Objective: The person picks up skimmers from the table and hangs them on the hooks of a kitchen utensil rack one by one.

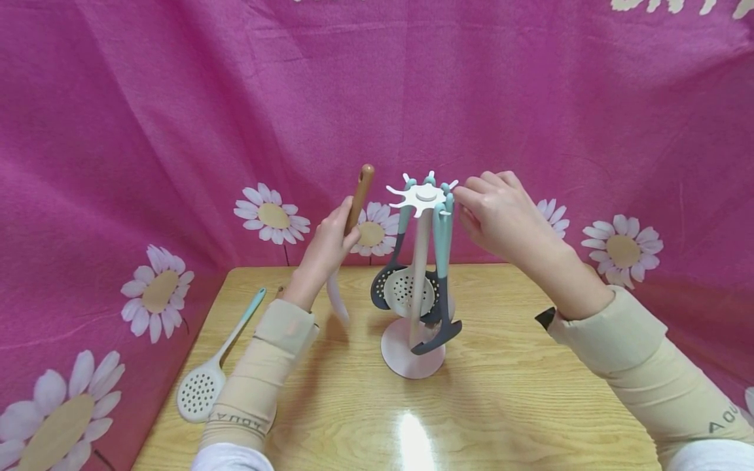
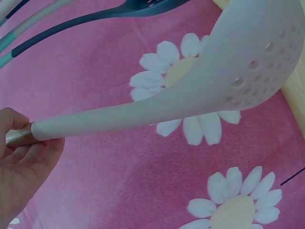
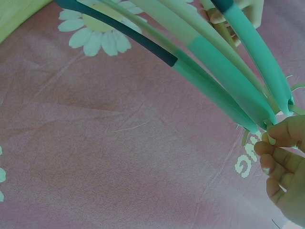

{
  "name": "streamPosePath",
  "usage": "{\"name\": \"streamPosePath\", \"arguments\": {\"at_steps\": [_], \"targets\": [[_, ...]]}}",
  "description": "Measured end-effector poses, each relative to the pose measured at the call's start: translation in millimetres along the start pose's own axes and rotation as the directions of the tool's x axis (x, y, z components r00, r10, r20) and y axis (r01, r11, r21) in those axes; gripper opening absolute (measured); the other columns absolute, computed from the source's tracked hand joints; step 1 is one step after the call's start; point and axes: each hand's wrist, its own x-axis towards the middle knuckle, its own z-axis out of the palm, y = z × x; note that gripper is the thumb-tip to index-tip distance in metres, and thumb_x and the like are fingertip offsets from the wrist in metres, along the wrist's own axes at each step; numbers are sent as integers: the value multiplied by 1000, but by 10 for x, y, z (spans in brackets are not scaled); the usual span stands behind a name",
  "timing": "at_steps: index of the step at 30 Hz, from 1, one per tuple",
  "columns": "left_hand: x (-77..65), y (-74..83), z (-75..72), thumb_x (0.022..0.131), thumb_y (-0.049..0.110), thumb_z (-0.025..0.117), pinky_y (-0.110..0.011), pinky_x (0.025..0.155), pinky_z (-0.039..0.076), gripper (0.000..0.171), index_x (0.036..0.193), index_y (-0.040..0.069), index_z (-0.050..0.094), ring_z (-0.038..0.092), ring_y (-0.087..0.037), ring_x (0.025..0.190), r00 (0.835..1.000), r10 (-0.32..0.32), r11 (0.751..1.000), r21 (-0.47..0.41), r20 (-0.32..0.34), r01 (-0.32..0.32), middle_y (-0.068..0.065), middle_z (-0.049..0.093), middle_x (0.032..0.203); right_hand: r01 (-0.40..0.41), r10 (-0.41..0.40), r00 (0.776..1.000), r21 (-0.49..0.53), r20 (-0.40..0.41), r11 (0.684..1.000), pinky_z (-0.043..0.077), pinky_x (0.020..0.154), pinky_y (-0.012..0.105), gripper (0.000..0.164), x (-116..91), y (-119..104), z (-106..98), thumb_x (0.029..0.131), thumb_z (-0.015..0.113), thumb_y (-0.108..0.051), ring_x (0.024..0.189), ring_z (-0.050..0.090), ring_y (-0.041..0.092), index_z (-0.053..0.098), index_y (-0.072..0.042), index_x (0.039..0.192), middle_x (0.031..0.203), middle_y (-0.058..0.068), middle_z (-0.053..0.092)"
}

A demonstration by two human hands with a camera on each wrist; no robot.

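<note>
My left hand grips the brown wooden handle of a white skimmer, held raised left of the utensil stand. Its perforated head hangs downward, mostly behind the hand in the head view. The white stand has a round base and a hooked top ring. At its right side, my right hand pinches a hook tip between thumb and index finger, as the right wrist view shows. Several utensils with turquoise handles hang there, among them a light perforated skimmer and a dark-headed utensil at the front.
On the wooden table at the left lies a white slotted turner with a turquoise handle. Beside it, another utensil is mostly hidden under my left forearm. A pink cloth with daisies hangs behind the table.
</note>
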Motion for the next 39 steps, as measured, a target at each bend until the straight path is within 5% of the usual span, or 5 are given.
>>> {"name": "streamPosePath", "arguments": {"at_steps": [13,20,39], "targets": [[5,68,-95,86,-1,49,-35,67,52,41,126,-1,41,59,-28,80,993,120,986,-119,2,-118,-18,56,98,13,-12,1000,13,-17,1000,39,69,43,9,16,1,3,74,57,5,66,47,27,56,-2,80,69,9,52],[12,95,-103,87,0,49,-35,72,53,45,131,0,38,62,-32,93,991,116,979,-175,65,-103,-20,58,107,13,-13,1000,13,-19,1000,38,69,43,9,14,1,4,74,57,5,66,48,28,56,-2,80,69,9,52],[3,132,-94,86,-2,50,-32,73,53,49,133,0,39,62,-31,92,968,202,959,-229,150,-165,-20,60,106,11,-11,1000,16,-26,1000,39,69,43,8,-4,2,10,74,58,5,65,47,27,55,-2,79,69,9,53]]}}
